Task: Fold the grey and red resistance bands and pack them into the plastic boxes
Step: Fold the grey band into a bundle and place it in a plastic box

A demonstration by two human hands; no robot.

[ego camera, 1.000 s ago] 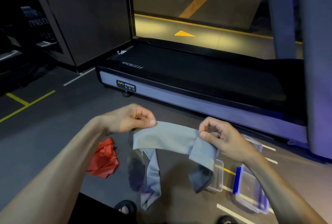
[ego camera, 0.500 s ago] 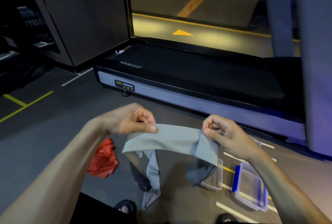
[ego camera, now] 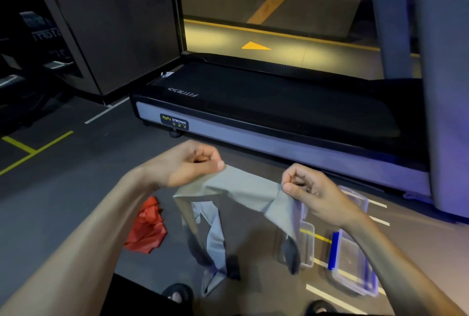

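Above the dark gym floor, the left hand point(ego camera: 187, 163) and right hand point(ego camera: 308, 188) each pinch the flat grey elastic resistance band point(ego camera: 243, 188), its span taut between the thumbs, its ends hanging. Fold best by bringing edges squarely together under even tension.
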